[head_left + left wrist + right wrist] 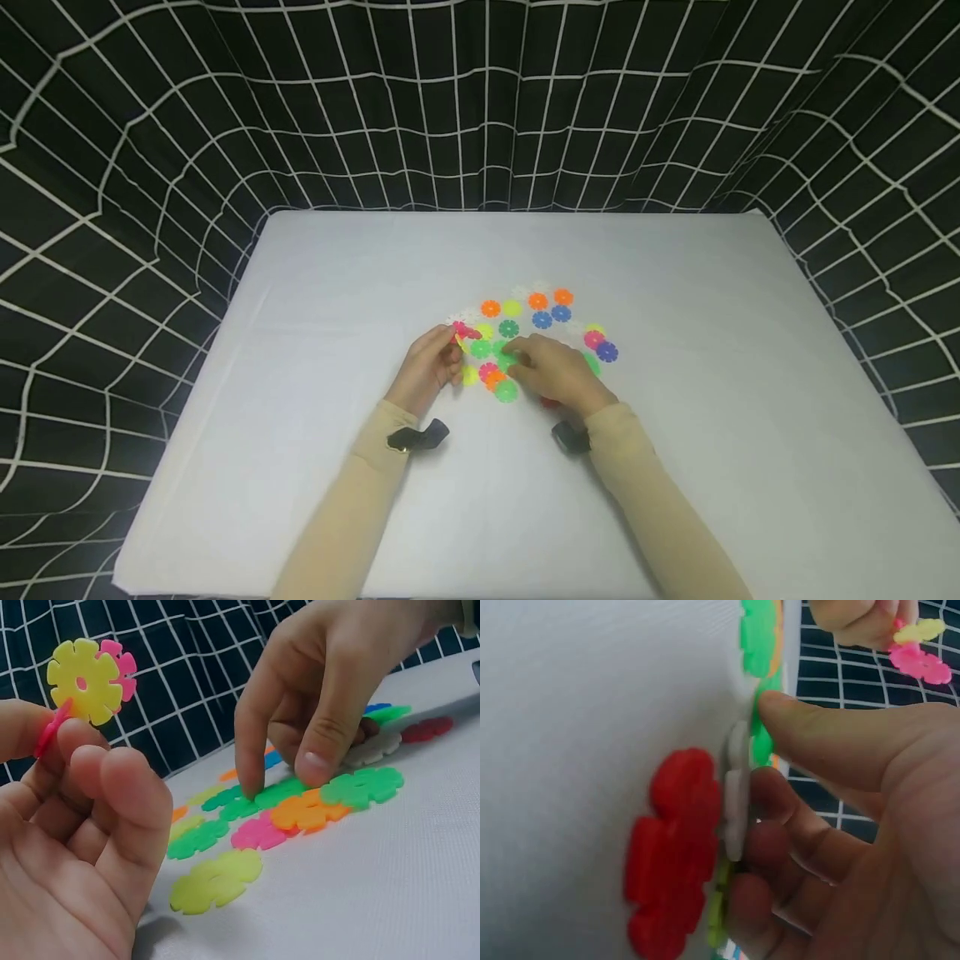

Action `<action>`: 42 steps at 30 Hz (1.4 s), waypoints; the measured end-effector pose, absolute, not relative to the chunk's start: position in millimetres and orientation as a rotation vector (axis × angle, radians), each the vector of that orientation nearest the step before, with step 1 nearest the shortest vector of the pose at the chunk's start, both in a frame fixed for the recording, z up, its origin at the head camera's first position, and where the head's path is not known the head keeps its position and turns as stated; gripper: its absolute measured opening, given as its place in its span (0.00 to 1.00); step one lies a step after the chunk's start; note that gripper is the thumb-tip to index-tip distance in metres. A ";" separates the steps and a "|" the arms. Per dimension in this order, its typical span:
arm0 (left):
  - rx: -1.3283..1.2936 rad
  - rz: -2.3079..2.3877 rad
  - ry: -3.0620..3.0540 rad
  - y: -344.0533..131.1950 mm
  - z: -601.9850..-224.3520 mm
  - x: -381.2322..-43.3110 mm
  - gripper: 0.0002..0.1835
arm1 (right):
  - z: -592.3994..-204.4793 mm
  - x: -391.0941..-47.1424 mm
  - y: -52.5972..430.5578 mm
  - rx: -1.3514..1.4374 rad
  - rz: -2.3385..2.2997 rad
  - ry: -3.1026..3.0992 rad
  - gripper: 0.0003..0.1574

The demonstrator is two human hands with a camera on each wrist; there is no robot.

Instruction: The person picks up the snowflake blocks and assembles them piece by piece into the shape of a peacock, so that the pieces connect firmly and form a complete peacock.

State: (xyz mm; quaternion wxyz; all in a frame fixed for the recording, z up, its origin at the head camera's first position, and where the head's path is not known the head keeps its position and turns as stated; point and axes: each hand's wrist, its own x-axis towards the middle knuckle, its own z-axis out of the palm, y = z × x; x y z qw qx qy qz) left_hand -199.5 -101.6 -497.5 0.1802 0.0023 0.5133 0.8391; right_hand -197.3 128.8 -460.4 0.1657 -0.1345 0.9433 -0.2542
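Note:
Raised over the left of a group of flat flower-shaped plastic discs, my left hand [429,368] pinches a pink disc [49,736] between thumb and finger. Joined to it are a yellow disc [84,675] and another pink disc [126,673], partly hidden behind the yellow one. My right hand [558,371] reaches down to the table, thumb and index finger at opposite edges of a green disc [281,793]. Its other fingers curl beneath the palm. Beside them in the right wrist view lie a white disc [736,791] and a red disc [676,851].
Several loose discs lie on the white table [315,275]: orange [563,297], blue [607,352] and yellow-green [217,881] among them, some overlapping. A black curtain with white grid lines [487,100] surrounds the far and side edges.

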 end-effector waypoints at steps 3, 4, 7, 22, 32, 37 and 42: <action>0.033 2.375 1.431 -97.7 -498.5 -195.0 0.12 | -464.4 -191.5 132.0 -0.385 -0.726 2.699 0.25; 0.037 2.375 1.427 -96.8 -500.1 -192.9 0.12 | -465.8 -188.7 132.9 -0.373 -0.740 2.690 0.25; 0.044 2.354 1.440 -95.4 -506.3 -185.1 0.12 | -470.8 -179.6 135.9 -0.323 -0.823 2.644 0.23; 0.258 2.111 1.580 -80.1 -505.5 -162.9 0.12 | -475.8 -153.6 133.1 -0.074 -1.638 2.503 0.12; 0.321 2.044 1.691 -75.7 -501.4 -172.1 0.12 | -473.3 -158.3 125.4 -0.286 -1.676 2.633 0.11; 0.298 2.063 1.692 -77.6 -499.8 -177.4 0.12 | -472.6 -163.5 125.5 -0.301 -1.629 2.668 0.10; 0.292 2.076 1.718 -79.5 -498.9 -182.7 0.12 | -471.7 -168.1 123.9 -0.357 -1.633 2.666 0.11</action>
